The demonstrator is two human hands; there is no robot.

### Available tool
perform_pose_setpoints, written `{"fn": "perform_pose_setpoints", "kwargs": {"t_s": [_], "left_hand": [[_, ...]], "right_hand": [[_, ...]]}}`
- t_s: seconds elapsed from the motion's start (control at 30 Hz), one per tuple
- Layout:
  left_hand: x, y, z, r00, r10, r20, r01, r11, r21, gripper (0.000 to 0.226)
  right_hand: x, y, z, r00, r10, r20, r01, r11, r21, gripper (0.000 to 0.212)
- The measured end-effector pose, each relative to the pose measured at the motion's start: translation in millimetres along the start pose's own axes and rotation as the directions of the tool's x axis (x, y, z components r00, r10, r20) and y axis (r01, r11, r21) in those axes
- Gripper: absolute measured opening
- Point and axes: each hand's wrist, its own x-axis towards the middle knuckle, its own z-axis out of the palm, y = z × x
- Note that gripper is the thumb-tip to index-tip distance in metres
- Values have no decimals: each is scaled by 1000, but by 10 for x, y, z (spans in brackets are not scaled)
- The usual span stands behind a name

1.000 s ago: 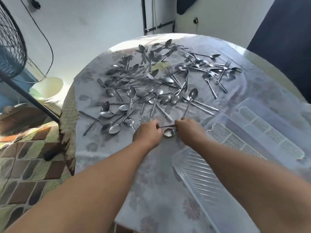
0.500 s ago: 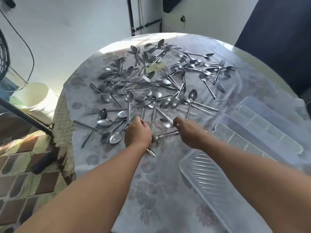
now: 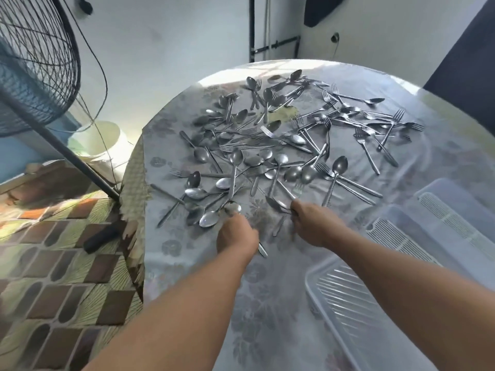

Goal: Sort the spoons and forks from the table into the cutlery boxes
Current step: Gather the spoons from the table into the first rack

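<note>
Floral tablecloth (image 3: 267,303), left hand (image 3: 237,236) clutching spoon (image 3: 233,208) (bowl pointing away), right hand (image 3: 312,223) gripping cutlery.

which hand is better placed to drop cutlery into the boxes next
Right. The right hand already grips a spoon and is nearer the boxes at the table's right. The left hand, holding a handle, is farther away.

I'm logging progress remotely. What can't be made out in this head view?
- Left hand: its back hides the fingers; only a handle end shows, piece type unknown.
- Right hand: grip on the spoon is motion-blurred.
- Cutlery boxes: cut off by the right edge, contents unclear.
- Far pile: too tangled to count.
</note>
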Motion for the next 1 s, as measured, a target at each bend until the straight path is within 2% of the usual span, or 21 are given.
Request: {"fn": "perform_pose_setpoints", "kwargs": {"t_s": [0.1, 0.27, 0.4, 0.47, 0.57, 0.67, 0.77, 0.87, 1.0], "left_hand": [[-6, 62, -34, 997, -62, 41, 64, 997, -47, 31], [-40, -18, -195, 986, -151, 69, 161, 971, -175, 54], [-25, -160, -404, 982, -187, -12, 175, 935, -308, 44], [28, -296, -478, 976, -203, -74, 163, 916, -366, 44], [151, -498, -556, 964, -203, -173, 120, 909, -400, 24], [290, -690, -658, 958, -149, -246, 54, 933, -355, 29], [413, -862, -737, 965, -49, -258, -20, 966, -258, 28], [517, -994, -758, 967, -5, -255, -66, 961, -268, 19], [600, -1054, -789, 965, 80, -250, -140, 963, -232, 12]], "right_hand": [[-1, -24, -38, 996, 88, -26, -83, 982, 169, 13], [111, -315, -3, 979, 178, -97, -121, 898, 423, 17], [236, -627, 98, 963, 263, -56, -181, 787, 589, 12], [284, -805, 137, 972, 225, -61, -158, 830, 535, 11], [329, -1034, 154, 991, 116, -74, -73, 899, 432, 17], [380, -1207, 160, 997, 72, -32, -53, 917, 396, 27], [478, -1305, 189, 999, 25, -24, -15, 944, 330, 35], [580, -1368, 226, 1000, -13, -17, 17, 976, 218, 38], [632, -1453, 285, 999, -27, -37, 30, 995, 91, 25]]}}
